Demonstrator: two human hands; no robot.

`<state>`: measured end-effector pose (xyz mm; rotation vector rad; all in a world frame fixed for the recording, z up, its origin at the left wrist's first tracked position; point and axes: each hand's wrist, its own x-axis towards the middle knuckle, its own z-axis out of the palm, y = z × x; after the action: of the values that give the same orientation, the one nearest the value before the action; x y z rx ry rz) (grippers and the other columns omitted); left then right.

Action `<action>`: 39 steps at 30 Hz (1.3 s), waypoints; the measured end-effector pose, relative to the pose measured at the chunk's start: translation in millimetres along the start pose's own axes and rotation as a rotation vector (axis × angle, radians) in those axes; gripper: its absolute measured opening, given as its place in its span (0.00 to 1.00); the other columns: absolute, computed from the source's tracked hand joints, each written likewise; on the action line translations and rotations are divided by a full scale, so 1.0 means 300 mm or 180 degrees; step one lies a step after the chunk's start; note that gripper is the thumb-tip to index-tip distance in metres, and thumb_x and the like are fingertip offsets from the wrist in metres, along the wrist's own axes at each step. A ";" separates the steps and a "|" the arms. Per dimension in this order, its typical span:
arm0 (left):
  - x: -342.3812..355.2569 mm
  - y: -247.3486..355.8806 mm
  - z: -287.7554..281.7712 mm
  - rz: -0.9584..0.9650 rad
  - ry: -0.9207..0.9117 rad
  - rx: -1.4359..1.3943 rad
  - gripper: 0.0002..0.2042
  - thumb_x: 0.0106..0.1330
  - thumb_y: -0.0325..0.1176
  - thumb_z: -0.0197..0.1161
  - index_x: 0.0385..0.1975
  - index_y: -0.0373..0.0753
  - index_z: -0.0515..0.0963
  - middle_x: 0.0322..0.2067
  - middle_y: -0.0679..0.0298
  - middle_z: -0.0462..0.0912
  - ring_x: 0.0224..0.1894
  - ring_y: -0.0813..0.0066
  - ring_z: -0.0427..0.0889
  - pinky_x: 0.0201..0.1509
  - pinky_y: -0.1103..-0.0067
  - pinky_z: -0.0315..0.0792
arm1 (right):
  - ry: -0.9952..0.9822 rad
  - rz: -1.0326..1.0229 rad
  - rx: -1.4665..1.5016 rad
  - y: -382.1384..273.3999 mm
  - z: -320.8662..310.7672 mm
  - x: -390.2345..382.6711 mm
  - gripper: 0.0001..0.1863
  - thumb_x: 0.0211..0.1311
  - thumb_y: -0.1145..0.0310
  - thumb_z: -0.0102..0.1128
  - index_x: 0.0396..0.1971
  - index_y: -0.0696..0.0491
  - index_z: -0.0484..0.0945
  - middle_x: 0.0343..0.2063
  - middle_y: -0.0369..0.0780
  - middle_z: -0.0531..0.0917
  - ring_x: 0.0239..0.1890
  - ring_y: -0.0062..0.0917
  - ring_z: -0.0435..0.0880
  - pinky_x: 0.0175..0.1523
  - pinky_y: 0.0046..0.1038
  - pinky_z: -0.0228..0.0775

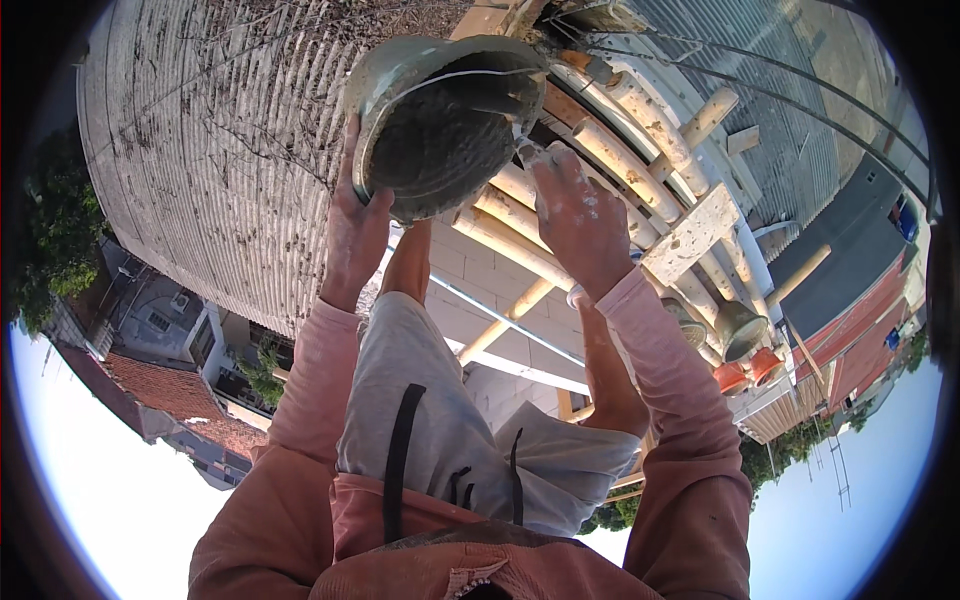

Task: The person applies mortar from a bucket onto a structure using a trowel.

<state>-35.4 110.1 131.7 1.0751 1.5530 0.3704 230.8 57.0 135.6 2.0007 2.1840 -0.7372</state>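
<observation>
A grey mortar-smeared bucket (372, 85) with a thin wire handle is tipped so that its mouth faces me. Dark wet mortar (440, 145) coats its inside. My left hand (357, 225) grips the bucket's left side, with the thumb near the lower rim. At the right rim, my right hand (580, 210) is closed round what looks like a trowel (519, 132); its blade reaches into the bucket and is partly lost against the mortar. Pale mortar spots mark the right hand's knuckles.
Bamboo poles (630, 165) and a splattered board (692, 235) form scaffolding at right. Another bucket (740, 330) and orange containers (765, 365) sit there. A block wall (500, 270) lies below, between my legs. A corrugated roof (220, 170) spreads left; cables (790, 95) cross at upper right.
</observation>
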 end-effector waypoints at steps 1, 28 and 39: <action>-0.001 0.028 0.007 0.0463 0.0141 0.0365 0.36 0.66 0.20 0.52 0.77 0.40 0.56 0.61 0.49 0.79 0.57 0.64 0.82 0.61 0.71 0.77 | -0.0006 -0.0009 0.0001 0.015 0.017 -0.004 0.19 0.62 0.63 0.66 0.53 0.48 0.78 0.42 0.41 0.80 0.40 0.33 0.86 0.27 0.34 0.80; 0.032 -0.029 -0.067 -0.0624 0.0335 -0.2384 0.15 0.66 0.25 0.61 0.52 0.32 0.76 0.48 0.58 0.84 0.47 0.63 0.87 0.51 0.65 0.87 | -0.0817 0.1857 0.7240 0.067 0.014 -0.305 0.31 0.76 0.59 0.56 0.72 0.54 0.61 0.46 0.47 0.82 0.16 0.16 0.72 0.15 0.17 0.59; -0.053 -0.176 -0.153 -0.1097 0.0747 -0.1983 0.20 0.65 0.25 0.61 0.57 0.34 0.71 0.50 0.57 0.81 0.49 0.63 0.86 0.50 0.63 0.87 | 0.0359 0.2509 0.8143 0.388 -0.003 0.282 0.17 0.75 0.73 0.47 0.56 0.67 0.65 0.49 0.56 0.72 0.35 0.29 0.77 0.36 0.22 0.77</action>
<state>-100.6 83.9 116.3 0.2826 1.6328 0.6999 330.7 137.6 70.9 -0.9578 0.5806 1.6039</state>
